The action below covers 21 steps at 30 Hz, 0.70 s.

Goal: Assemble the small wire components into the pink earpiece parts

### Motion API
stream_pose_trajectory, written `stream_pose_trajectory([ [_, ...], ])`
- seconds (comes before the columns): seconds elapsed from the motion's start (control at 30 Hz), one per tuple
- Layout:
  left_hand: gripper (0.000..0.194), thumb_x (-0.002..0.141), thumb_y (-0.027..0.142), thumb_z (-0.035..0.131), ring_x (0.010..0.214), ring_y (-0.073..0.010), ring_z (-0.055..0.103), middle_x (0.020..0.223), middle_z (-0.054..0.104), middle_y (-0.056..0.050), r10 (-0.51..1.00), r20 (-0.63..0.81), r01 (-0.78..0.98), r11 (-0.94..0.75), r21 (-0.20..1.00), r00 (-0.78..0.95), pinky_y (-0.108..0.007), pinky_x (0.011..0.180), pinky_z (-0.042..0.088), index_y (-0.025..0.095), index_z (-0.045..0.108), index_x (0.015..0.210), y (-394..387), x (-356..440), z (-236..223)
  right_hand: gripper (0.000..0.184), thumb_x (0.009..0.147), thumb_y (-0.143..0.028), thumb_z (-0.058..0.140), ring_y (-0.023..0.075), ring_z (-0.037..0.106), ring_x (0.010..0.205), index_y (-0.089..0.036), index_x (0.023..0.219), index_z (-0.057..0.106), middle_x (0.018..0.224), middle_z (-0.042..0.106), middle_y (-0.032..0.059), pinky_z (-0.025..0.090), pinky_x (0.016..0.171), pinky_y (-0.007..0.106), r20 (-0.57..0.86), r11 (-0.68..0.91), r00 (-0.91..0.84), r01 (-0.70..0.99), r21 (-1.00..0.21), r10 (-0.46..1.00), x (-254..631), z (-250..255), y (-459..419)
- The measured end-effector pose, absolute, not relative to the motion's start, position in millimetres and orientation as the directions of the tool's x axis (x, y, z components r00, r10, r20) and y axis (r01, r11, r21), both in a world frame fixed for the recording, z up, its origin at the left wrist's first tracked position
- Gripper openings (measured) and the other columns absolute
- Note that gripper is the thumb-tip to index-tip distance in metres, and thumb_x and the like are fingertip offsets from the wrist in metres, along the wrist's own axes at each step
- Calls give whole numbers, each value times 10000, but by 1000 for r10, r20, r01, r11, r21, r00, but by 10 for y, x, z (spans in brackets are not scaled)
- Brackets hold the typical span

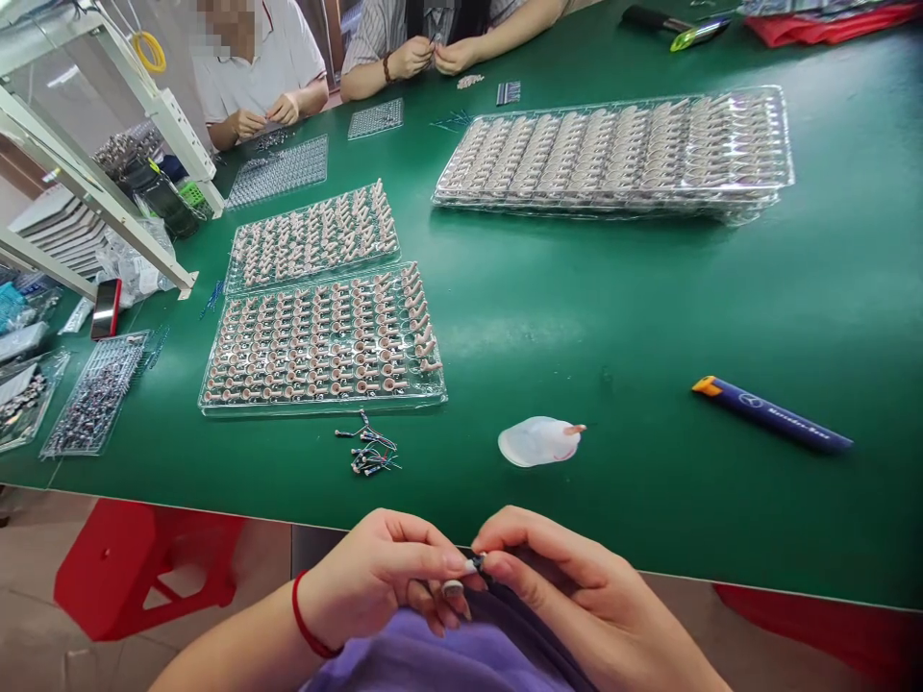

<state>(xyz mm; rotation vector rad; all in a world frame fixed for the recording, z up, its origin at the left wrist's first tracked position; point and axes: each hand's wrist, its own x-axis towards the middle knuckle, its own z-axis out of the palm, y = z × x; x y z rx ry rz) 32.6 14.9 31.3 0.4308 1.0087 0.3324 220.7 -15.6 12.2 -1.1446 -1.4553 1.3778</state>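
In the head view, the left hand pinches a small pale earbud-like part between thumb and index finger, its other fingers curled loosely below, near a pale round piece whose connection to the part is unclear. The right hand brings thumb and index finger together on a small dark piece at that part's right end. The part thus sits between the 2 hands, just in front of the near edge of the green table, its short long axis running roughly left to right with the right end slightly farther away.

Beyond the left hand, and nearer to it, lies a loose pile of wired components. Beyond the right hand lies a white squeeze bottle, on its side, tip to the right; nothing stands between it and the fingers. A navy cutter-like tool lies farther right. Behind the pile are 2 clear trays, a near tray and a far tray, both filled with beige earbud shells.
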Motion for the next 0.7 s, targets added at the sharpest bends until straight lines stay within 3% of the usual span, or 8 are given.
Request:
stream_pose_trajectory([
  [0.13,356,535,397,844,416,-95,572,526,647,-25,446,-733,-91,878,470,513,-199,439,447,106,674,650,143,343,332,164,931,-274,552,127,646,651,-228,830,672,720,669,3,515,605,180,17,32,-286,46,-998,958,2187,166,-138],
  [0.37,402,570,454,863,448,-79,565,554,647,-14,569,-663,-55,777,627,486,-190,468,441,103,696,673,114,328,323,147,918,-235,574,115,632,630,-239,811,676,712,662,-9,510,585,165,53,66,-264,43,-997,963,2184,186,-139],
  [0.7,386,583,435,873,477,-67,540,554,618,10,638,-612,-66,716,695,467,-199,516,434,109,700,696,70,311,338,133,896,-179,599,127,642,612,-254,865,704,715,664,9,530,558,177,151,154,-210,-6,-988,966,2151,186,-166],
])
